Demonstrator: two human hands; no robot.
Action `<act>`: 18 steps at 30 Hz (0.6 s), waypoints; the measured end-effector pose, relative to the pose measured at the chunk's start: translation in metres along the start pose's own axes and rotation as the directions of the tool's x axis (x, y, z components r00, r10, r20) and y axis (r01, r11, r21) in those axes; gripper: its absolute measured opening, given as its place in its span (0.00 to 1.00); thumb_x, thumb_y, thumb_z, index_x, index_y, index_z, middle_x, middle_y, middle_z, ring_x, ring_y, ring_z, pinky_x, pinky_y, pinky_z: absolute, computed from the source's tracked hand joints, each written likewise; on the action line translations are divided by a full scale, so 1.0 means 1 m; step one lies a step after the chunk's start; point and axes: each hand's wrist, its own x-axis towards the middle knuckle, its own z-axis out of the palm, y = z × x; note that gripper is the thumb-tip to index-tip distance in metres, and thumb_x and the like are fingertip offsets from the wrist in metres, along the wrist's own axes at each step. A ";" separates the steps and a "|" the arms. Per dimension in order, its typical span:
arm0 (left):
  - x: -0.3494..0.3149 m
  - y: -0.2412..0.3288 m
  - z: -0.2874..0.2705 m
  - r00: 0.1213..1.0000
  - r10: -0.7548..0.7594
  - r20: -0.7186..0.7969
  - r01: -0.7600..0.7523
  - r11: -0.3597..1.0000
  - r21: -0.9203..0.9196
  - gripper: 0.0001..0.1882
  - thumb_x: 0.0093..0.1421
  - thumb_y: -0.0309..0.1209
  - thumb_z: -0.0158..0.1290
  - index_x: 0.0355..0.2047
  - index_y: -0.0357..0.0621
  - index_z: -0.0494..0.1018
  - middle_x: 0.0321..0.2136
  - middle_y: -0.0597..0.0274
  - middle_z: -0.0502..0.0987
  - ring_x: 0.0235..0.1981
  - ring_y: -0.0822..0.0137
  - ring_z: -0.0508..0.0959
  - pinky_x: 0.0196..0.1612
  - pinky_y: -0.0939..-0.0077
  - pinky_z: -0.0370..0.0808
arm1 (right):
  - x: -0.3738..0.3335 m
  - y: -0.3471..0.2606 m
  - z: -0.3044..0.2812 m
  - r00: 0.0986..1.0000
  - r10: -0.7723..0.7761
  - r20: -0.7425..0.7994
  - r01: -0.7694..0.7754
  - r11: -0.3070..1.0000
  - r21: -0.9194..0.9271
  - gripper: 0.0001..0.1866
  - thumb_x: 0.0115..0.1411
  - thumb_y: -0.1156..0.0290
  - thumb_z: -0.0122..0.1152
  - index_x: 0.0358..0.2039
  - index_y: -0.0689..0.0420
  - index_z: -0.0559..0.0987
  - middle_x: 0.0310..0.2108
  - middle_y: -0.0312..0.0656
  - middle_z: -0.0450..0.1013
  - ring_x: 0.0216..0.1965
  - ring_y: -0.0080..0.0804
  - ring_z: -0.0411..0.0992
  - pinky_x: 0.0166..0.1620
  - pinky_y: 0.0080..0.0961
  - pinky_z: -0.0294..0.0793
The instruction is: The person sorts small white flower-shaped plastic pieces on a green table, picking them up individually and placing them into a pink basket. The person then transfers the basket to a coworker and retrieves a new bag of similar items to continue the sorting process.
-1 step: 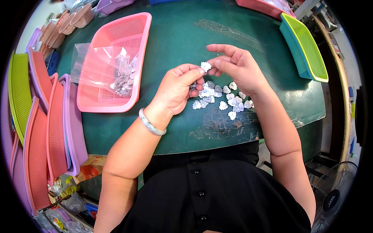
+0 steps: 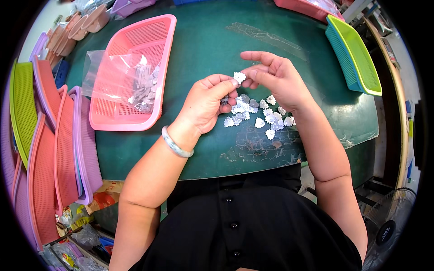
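Between the thumb and forefinger of my left hand (image 2: 211, 101) is a small silver metal piece with a scalloped, flower-like rim (image 2: 239, 77). The lower fingers of that hand are curled, with what looks like more silver pieces partly hidden under them. My right hand (image 2: 282, 81) meets the same piece at its right edge, with thumb and curled fingers closed there and one finger stretched out above. Just below both hands, a loose pile of similar scalloped pieces (image 2: 272, 118) lies on the green table (image 2: 203, 153).
To the left stands a pink mesh basket (image 2: 126, 123), holding a clear plastic bag (image 2: 106, 77) of silver pieces. Stacked coloured baskets (image 2: 65, 153) line the left edge. A green and teal basket (image 2: 357, 58) is at the far right, with a fan (image 2: 386, 232) below.
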 end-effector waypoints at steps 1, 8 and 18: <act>0.000 0.000 0.000 1.000 0.011 -0.001 -0.011 1.000 0.014 0.05 0.57 0.29 0.51 0.29 0.41 0.70 0.21 0.66 0.71 0.21 0.77 0.69 0.21 0.87 0.62 | 0.000 0.000 0.000 1.000 -0.003 0.002 0.003 1.000 0.001 0.22 0.53 0.80 0.54 0.50 0.68 0.66 0.32 0.43 0.75 0.32 0.20 0.71 0.39 0.16 0.70; -0.001 0.001 0.002 1.000 0.013 -0.004 -0.013 0.999 0.041 0.06 0.57 0.30 0.51 0.31 0.40 0.70 0.23 0.64 0.73 0.20 0.77 0.70 0.21 0.87 0.64 | -0.002 -0.001 0.003 0.999 -0.035 -0.014 0.034 0.997 -0.066 0.23 0.52 0.82 0.54 0.50 0.67 0.66 0.32 0.42 0.75 0.34 0.21 0.72 0.40 0.17 0.71; 0.001 0.001 -0.001 0.999 0.013 0.034 -0.005 0.976 -0.220 0.12 0.61 0.30 0.43 0.40 0.33 0.67 0.33 0.52 0.74 0.31 0.64 0.77 0.34 0.75 0.77 | -0.003 0.001 -0.001 0.928 -0.328 0.174 0.364 0.898 -0.246 0.24 0.51 0.84 0.51 0.51 0.62 0.67 0.36 0.42 0.74 0.35 0.24 0.72 0.42 0.20 0.70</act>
